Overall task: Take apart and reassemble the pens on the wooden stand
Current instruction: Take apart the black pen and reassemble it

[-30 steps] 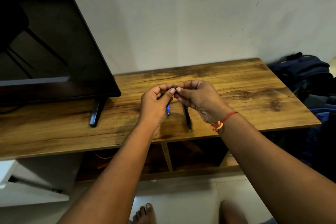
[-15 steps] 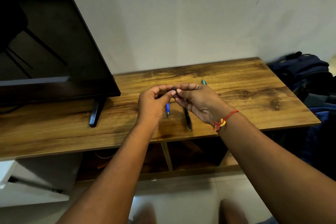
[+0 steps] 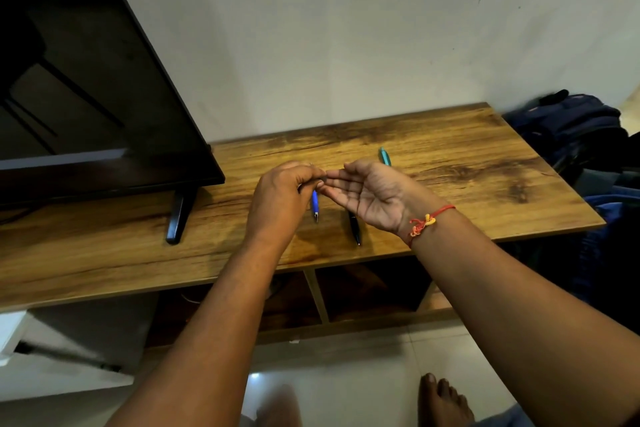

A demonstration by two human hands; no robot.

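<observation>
Left hand (image 3: 277,198) is pinching small dark pen part (image 3: 322,180) w/ right hand (image 3: 370,194) open-palmed, fingertips touching it; light, slippery, easily dropped.

Views: only one, the head camera, so nothing is being shared between views.
Position: sitting on the person's head, above and in front of the wooden stand (image 3: 450,163).
Facing: looking forward and down, taking in the wall (image 3: 346,28) behind and the floor (image 3: 346,367) below.
Nearness: framing both forearms at arm's reach, wide-angle and bending the edges.
</observation>
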